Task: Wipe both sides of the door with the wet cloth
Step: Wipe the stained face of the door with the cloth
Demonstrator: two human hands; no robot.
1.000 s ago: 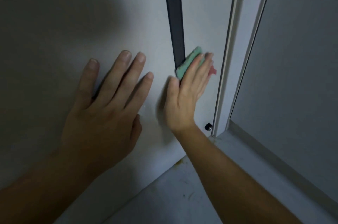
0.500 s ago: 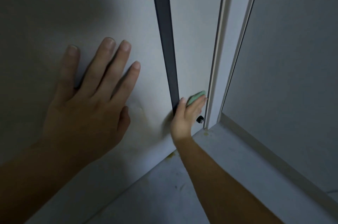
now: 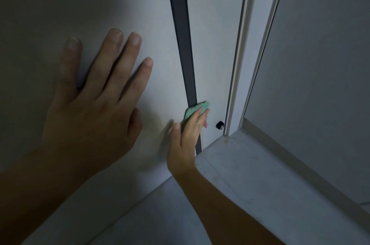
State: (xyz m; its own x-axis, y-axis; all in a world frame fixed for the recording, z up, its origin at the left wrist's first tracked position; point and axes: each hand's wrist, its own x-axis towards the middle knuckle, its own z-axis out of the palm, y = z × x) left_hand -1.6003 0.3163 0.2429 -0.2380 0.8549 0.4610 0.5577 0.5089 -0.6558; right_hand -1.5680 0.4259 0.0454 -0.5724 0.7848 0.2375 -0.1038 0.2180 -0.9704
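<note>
The white door point(image 3: 124, 0) fills the left and centre, with its dark narrow edge point(image 3: 184, 44) running down the middle. My left hand point(image 3: 94, 96) lies flat on the door face, fingers spread and straight. My right hand point(image 3: 186, 138) presses the green cloth point(image 3: 197, 109) against the lower door edge with straight fingers; a bit of pink shows beside the fingers. Most of the cloth is hidden under the hand.
A white door frame point(image 3: 244, 54) stands just right of the cloth, with a small black door stop point(image 3: 219, 125) at its foot. A grey wall point(image 3: 320, 64) with a baseboard runs along the right. The pale floor point(image 3: 230, 184) lies below.
My right hand slid the cloth down the door edge to near the floor, then back up a little. My left hand stayed flat on the door.
</note>
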